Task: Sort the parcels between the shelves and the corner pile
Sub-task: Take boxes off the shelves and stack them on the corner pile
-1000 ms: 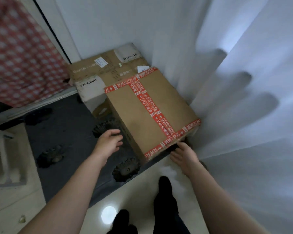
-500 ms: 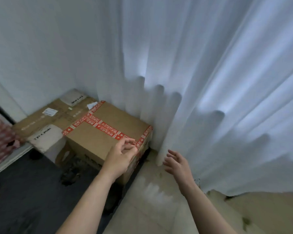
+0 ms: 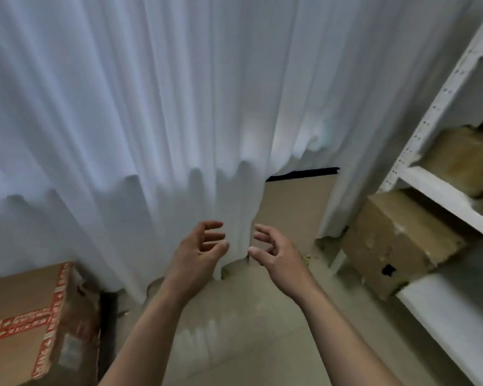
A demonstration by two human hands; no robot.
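Sitting bottom-left, brown parcel (image 3: 20,296), red-taped edges

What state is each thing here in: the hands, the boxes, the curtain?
Left hand, empty, fingers loosely curled.
Right hand, empty, fingers loosely curled.
Red-taped box, sealed, on the floor.
Curtain, hanging, parted low down.
Lower shelf box, closed, dented.
Upper shelf box, closed, blurred.
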